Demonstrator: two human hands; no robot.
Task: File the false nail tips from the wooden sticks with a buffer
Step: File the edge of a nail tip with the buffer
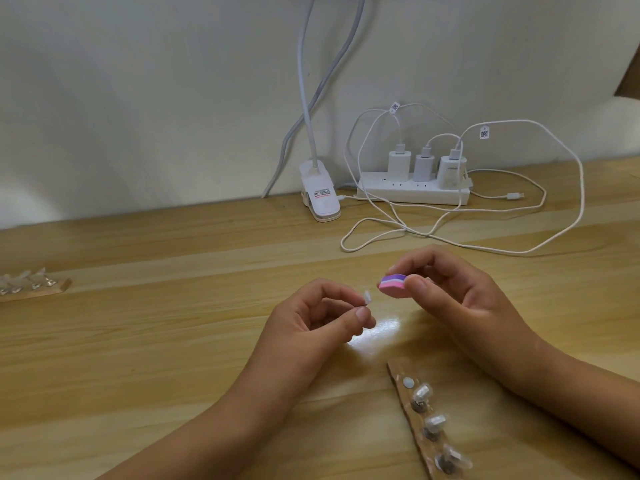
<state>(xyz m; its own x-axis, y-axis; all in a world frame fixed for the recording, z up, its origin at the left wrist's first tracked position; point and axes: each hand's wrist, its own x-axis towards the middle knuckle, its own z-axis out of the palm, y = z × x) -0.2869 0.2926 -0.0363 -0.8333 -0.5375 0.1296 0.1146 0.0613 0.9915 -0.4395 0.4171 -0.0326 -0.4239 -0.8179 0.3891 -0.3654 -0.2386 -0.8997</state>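
Observation:
My left hand (311, 323) pinches a small clear false nail tip (367, 299) between thumb and fingertips, above the table. My right hand (457, 292) grips a small pink, white and purple buffer (393, 285) between thumb and fingers; the buffer's end is a short gap to the right of and above the nail tip. A wooden stick (415, 420) lies at the lower right under my right forearm, carrying three clear nail tips and one bare white mount. A second wooden stick (38, 289) with several nail tips lies at the far left edge.
At the back, against the wall, stand a white clip lamp base (320, 195) and a white power strip (414, 190) with three chargers. White cables (450, 233) loop over the wooden table (156, 341) behind my hands.

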